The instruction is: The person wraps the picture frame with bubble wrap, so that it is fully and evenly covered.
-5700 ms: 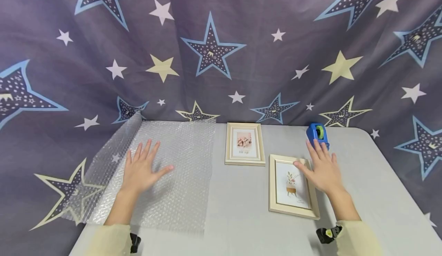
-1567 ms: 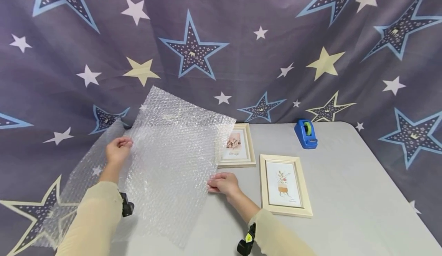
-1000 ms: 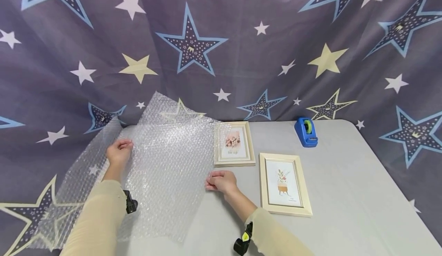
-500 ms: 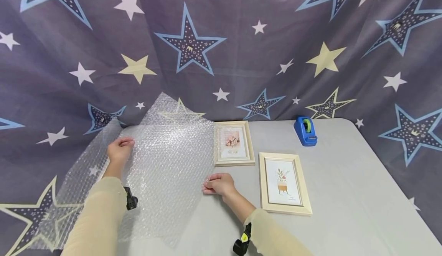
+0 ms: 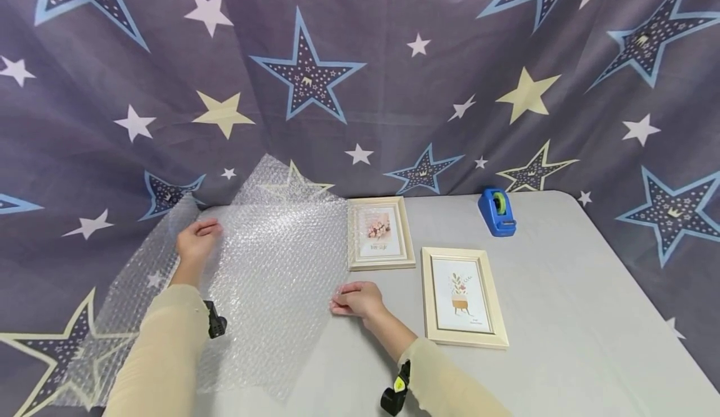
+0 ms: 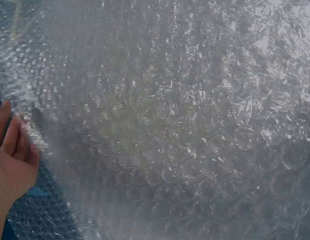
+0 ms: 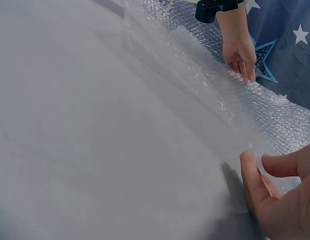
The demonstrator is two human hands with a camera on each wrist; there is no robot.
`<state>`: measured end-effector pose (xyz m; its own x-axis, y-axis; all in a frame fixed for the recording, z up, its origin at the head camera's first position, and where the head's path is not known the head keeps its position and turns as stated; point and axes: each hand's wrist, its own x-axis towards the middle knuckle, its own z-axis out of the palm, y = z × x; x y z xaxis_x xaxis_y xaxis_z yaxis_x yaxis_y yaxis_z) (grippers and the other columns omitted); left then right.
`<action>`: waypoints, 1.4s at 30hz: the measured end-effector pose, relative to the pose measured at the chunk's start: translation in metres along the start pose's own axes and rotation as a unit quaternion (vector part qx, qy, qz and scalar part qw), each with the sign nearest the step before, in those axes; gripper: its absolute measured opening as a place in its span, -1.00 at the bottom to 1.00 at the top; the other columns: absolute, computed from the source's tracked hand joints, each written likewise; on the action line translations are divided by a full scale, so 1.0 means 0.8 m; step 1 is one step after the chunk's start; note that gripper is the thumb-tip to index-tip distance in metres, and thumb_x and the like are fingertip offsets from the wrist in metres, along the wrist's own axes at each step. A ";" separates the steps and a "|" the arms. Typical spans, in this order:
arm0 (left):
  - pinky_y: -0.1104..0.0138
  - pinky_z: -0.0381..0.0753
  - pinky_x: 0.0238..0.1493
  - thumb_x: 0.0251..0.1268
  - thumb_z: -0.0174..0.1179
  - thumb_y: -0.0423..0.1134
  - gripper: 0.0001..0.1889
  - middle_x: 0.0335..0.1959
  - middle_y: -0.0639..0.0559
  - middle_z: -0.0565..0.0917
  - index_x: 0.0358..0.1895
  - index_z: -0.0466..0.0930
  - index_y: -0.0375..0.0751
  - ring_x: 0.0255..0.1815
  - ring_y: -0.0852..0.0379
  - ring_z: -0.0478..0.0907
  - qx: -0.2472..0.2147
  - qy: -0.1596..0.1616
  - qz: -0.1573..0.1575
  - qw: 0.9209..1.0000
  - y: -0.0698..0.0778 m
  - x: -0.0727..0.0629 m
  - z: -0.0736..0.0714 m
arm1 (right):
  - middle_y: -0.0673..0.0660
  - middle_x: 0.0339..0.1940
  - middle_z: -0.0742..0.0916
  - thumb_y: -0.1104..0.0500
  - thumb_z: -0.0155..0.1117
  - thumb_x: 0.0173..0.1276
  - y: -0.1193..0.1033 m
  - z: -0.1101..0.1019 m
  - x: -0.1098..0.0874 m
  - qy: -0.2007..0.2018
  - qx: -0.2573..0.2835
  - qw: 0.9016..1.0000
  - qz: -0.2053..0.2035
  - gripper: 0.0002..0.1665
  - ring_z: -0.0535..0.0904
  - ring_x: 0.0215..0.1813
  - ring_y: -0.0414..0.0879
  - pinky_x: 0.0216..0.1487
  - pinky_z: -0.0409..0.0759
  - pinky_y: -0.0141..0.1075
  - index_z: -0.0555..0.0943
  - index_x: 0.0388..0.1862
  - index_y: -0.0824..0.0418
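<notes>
A clear sheet of bubble wrap (image 5: 275, 261) hangs tilted between my hands, its far corner raised against the curtain. My left hand (image 5: 197, 242) holds its left edge, with the fingertips at the film in the left wrist view. My right hand (image 5: 360, 300) pinches the right edge between thumb and fingers, low over the table; the thumb (image 7: 282, 165) shows in the right wrist view. A cream picture frame (image 5: 381, 232) with a pink flower print lies beside the sheet's right edge. Nearer my right forearm lies another cream frame (image 5: 464, 298) with a potted-plant print.
A blue tape dispenser (image 5: 497, 212) with green tape stands at the back right of the white table (image 5: 568, 292). More bubble wrap (image 5: 129, 304) drapes over the table's left side. A star-patterned curtain (image 5: 382, 92) rises behind the table.
My hands, at first spread flat above the table, have taken hold of the bubble wrap and raised it. Since then the sheet has sunk a little and drawn left off the flower-print frame.
</notes>
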<state>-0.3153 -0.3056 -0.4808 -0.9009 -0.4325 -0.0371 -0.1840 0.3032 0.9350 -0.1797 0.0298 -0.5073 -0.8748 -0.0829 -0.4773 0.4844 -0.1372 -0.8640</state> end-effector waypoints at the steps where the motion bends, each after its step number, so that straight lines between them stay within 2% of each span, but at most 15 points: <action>1: 0.80 0.44 -0.45 0.23 0.21 -0.40 -0.58 -0.69 0.62 0.53 0.15 0.49 -0.50 -0.60 0.73 0.43 -0.014 -0.003 -0.003 1.000 0.001 0.000 0.000 | 0.23 -0.47 0.76 0.49 0.26 0.19 -0.001 -0.002 0.000 0.000 -0.003 1.000 0.000 -0.71 0.70 -0.51 -0.19 -0.28 0.77 -0.31 0.54 -0.09 0.58; 3: 0.80 0.47 -0.41 0.21 0.22 -0.41 -0.61 -0.65 0.60 0.55 0.12 0.52 -0.46 -0.56 0.72 0.46 -0.033 -0.007 -0.014 0.999 0.004 -0.001 -0.001 | 0.29 -0.41 0.77 0.46 0.26 0.21 -0.002 -0.006 -0.001 0.000 -0.011 1.000 -0.002 -0.70 0.70 -0.50 -0.19 -0.28 0.77 -0.31 0.54 -0.07 0.57; 6: 0.79 0.49 -0.37 0.20 0.24 -0.41 -0.72 -0.63 0.60 0.52 0.00 0.58 -0.27 -0.50 0.69 0.47 -0.043 -0.012 -0.028 0.999 0.008 -0.007 -0.004 | 0.31 -0.37 0.78 0.43 0.25 0.23 -0.005 -0.013 -0.004 0.000 -0.020 1.000 -0.002 -0.70 0.69 -0.49 -0.21 -0.27 0.77 -0.31 0.56 -0.05 0.55; 9: 0.79 0.49 -0.33 0.19 0.25 -0.41 -0.78 -0.60 0.58 0.51 -0.10 0.59 -0.16 -0.48 0.68 0.48 -0.040 -0.011 -0.021 0.999 0.013 -0.017 -0.006 | 0.31 -0.35 0.78 0.41 0.25 0.25 -0.011 -0.023 -0.007 -0.001 -0.030 1.000 -0.001 -0.70 0.69 -0.49 -0.21 -0.25 0.77 -0.30 0.57 -0.05 0.54; 14: 0.81 0.46 -0.28 0.21 0.24 -0.37 -0.57 -0.52 0.59 0.52 0.15 0.49 -0.45 -0.45 0.72 0.44 -0.009 -0.033 0.022 0.999 0.020 -0.040 -0.001 | 0.35 -0.26 0.77 0.38 0.24 0.26 -0.021 -0.044 -0.013 0.005 -0.049 0.999 -0.013 -0.68 0.71 -0.43 -0.19 -0.24 0.77 -0.31 0.58 -0.02 0.52; 19: 0.80 0.48 -0.28 0.20 0.26 -0.37 -0.53 -0.50 0.61 0.53 0.18 0.46 -0.48 -0.44 0.72 0.46 -0.012 -0.057 0.041 0.997 0.024 -0.067 0.014 | 0.38 -0.19 0.76 0.35 0.24 0.27 -0.028 -0.067 -0.023 0.011 -0.068 0.997 -0.030 -0.67 0.73 -0.35 -0.15 -0.21 0.77 -0.30 0.58 -0.01 0.51; 21: 0.79 0.50 -0.26 0.21 0.25 -0.37 -0.54 -0.45 0.57 0.58 0.18 0.47 -0.47 -0.42 0.70 0.49 -0.024 -0.073 0.046 0.996 0.028 -0.080 0.025 | 0.39 -0.16 0.75 0.34 0.24 0.28 -0.032 -0.080 -0.029 0.013 -0.070 0.997 -0.038 -0.64 0.73 -0.31 -0.13 -0.17 0.77 -0.29 0.57 0.02 0.51; 24: 0.76 0.52 -0.21 0.22 0.25 -0.35 -0.56 -0.21 0.21 0.75 0.17 0.49 -0.43 -0.34 0.64 0.53 -0.031 -0.096 0.052 0.994 0.033 -0.102 0.046 | 0.38 -0.10 0.74 0.33 0.22 0.30 -0.039 -0.099 -0.036 0.015 -0.070 0.996 -0.044 -0.59 0.74 -0.25 -0.12 -0.10 0.75 -0.28 0.52 0.10 0.52; 26: 0.74 0.52 -0.20 0.24 0.25 -0.33 -0.57 0.00 -0.06 0.73 0.17 0.50 -0.38 -0.31 0.61 0.53 -0.018 -0.117 0.049 0.992 0.036 -0.119 0.060 | 0.35 -0.08 0.74 0.32 0.22 0.31 -0.043 -0.113 -0.040 0.020 -0.075 0.996 -0.043 -0.57 0.74 -0.22 -0.12 -0.08 0.75 -0.31 0.50 0.12 0.51; 28: 0.73 0.52 -0.21 0.24 0.24 -0.32 -0.58 0.12 -0.26 0.64 0.16 0.52 -0.36 -0.28 0.56 0.55 -0.001 -0.137 0.049 0.989 0.037 -0.135 0.077 | 0.33 -0.06 0.74 0.30 0.21 0.33 -0.047 -0.129 -0.045 0.022 -0.079 0.996 -0.041 -0.54 0.73 -0.20 -0.14 -0.07 0.74 -0.34 0.48 0.16 0.51; 30: 0.72 0.53 -0.24 0.24 0.23 -0.35 -0.60 0.12 -0.33 0.62 0.14 0.52 -0.38 -0.24 0.44 0.60 0.009 -0.158 0.055 0.986 0.037 -0.151 0.095 | 0.30 -0.06 0.75 0.28 0.21 0.34 -0.049 -0.146 -0.048 0.025 -0.087 0.995 -0.043 -0.52 0.73 -0.20 -0.18 -0.08 0.74 -0.36 0.46 0.18 0.51; 33: 0.67 0.55 -0.25 0.20 0.23 -0.40 -0.62 0.06 -0.36 0.64 0.10 0.54 -0.43 -0.11 0.11 0.70 0.014 -0.184 0.068 0.980 0.040 -0.174 0.122 | 0.23 -0.12 0.78 0.26 0.19 0.37 -0.053 -0.170 -0.055 0.027 -0.084 0.995 -0.048 -0.47 0.72 -0.21 -0.23 -0.07 0.73 -0.37 0.40 0.23 0.54; 36: 0.55 0.64 -0.20 0.15 0.24 -0.44 -0.64 0.00 -0.38 0.67 0.04 0.56 -0.48 -0.03 -0.13 0.68 0.006 -0.206 0.087 0.975 0.045 -0.195 0.150 | 0.07 -0.20 0.79 0.24 0.17 0.39 -0.059 -0.196 -0.061 0.032 -0.076 0.996 -0.043 -0.42 0.70 -0.21 -0.27 -0.05 0.72 -0.40 0.34 0.28 0.54; 39: 0.44 0.70 -0.16 0.13 0.27 -0.44 -0.66 -0.05 -0.37 0.69 0.00 0.58 -0.47 -0.06 -0.16 0.69 0.000 -0.232 0.098 0.968 0.052 -0.213 0.176 | -0.06 -0.23 0.77 0.22 0.14 0.42 -0.065 -0.223 -0.066 0.036 -0.080 0.995 -0.037 -0.38 0.68 -0.20 -0.32 -0.05 0.70 -0.45 0.26 0.34 0.53; 42: 0.42 0.70 -0.19 0.11 0.30 -0.41 -0.66 -0.08 -0.33 0.70 -0.01 0.59 -0.43 -0.11 -0.10 0.70 -0.004 -0.257 0.098 0.962 0.060 -0.227 0.200 | -0.14 -0.25 0.75 0.19 0.13 0.43 -0.069 -0.249 -0.071 0.043 -0.093 0.994 -0.037 -0.33 0.67 -0.20 -0.38 -0.05 0.68 -0.48 0.21 0.38 0.52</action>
<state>-0.2232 -0.0764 -0.4859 -0.9937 0.1090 -0.0278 0.0097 0.3292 0.9442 -0.1583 0.2389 -0.4645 -0.9095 0.0063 -0.4158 0.4156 0.0455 -0.9084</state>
